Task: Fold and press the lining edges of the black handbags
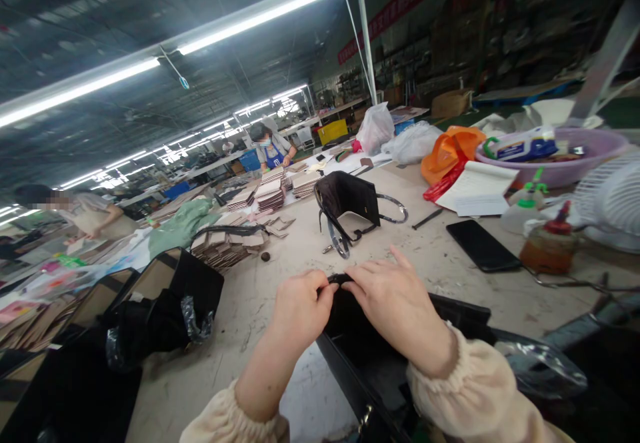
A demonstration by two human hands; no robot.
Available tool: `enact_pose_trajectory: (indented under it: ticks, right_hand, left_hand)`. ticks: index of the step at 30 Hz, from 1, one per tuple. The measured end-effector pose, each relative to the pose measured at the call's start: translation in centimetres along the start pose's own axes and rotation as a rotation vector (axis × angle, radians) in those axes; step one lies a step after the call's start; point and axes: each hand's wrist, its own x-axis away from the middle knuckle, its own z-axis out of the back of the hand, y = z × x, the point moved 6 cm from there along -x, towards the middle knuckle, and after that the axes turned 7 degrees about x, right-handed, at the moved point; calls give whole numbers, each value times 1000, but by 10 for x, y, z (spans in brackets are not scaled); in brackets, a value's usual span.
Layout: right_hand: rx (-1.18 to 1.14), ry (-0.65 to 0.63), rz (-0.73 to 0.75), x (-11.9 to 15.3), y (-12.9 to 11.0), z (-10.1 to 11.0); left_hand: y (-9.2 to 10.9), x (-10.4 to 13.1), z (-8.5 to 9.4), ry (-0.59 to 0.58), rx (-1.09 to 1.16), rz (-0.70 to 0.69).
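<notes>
You have a black bag (356, 377) right in front of you at the near edge of the counter (425, 246), its mouth open towards you. Your left grip (303, 304) is closed on the far end of its rim, thumb and bent forefinger pinching the edge. Your right grip (393, 309) is pinching the same edge just beside it, with one finger lifted clear. To the right of the bag, a handle in clear plastic (545, 366) loops outward.

Beyond your hands, a second black bag (371, 197) stands on the counter, its own handles wrapped too. On your right lie a black phone (483, 245), a jar of amber liquid (549, 251) and a white fan (611, 193). On your left, more black bags (197, 279) are grouped together, near stacks of brown pieces (271, 191). Past those stacks, a person in a blue apron (275, 157) is at the counter.
</notes>
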Motion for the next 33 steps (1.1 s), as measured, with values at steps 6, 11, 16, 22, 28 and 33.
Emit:
enact_pose_trajectory:
  ticks: [6,11,16,22,28,33]
  right_hand:
    - [-26,-5,15,-2,3,-6]
    - [-20,-8,16,-4,6,-5]
    - [-26,-6,4,-5,7,-5]
    - [-26,-2,12,-5,6,-6]
    - [-24,-5,30,-4,5,-7]
    - [-38,4,28,-3,5,-6]
  left_hand:
    - [-1,2,-1,-33,85,-58]
    - [-2,2,-1,-21,134,-13]
    - [-3,3,-1,-8,206,30]
    - [-10,-3,1,-14,326,97]
    - [-4,-13,-2,-101,367,62]
    - [-5,-15,-2,-167,380,101]
